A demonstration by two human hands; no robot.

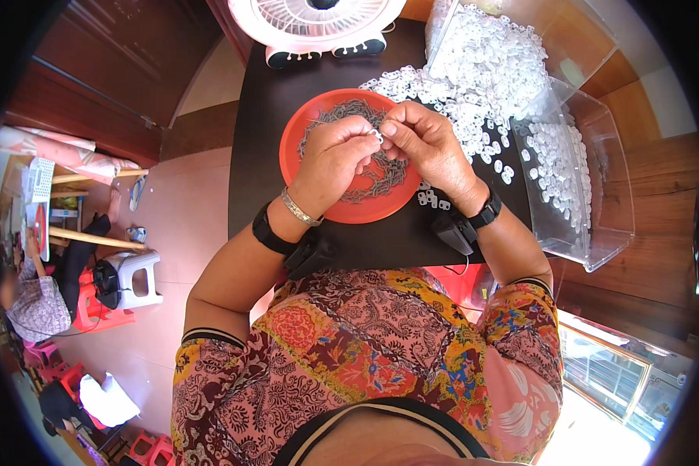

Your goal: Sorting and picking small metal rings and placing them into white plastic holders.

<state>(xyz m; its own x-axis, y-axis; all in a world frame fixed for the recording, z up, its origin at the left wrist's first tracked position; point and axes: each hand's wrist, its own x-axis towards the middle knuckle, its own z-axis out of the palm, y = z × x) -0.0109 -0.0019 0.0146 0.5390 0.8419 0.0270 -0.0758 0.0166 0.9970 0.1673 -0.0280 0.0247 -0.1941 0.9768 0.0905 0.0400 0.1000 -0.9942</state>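
Note:
Over a round orange plate (290, 154) my two hands meet at the fingertips. Between them shows a small white plastic piece (376, 134) with dark holes. My left hand (332, 161) is closed, with thumb and forefinger pinching this piece. Closed in a pinch as well, my right hand (433, 149) has its fingertips against the piece's right side; anything else in them is too small to make out. Many small grey screw-like parts (369, 186) lie in a ring on the plate, partly hidden under my hands.
A large heap of white plastic pieces (489, 66) spills from a clear bin at the back right. Another clear bin (610, 179) holds more. A pink-and-white fan (318, 19) stands at the back of the dark table (260, 171). A seated person (43, 303) works far left.

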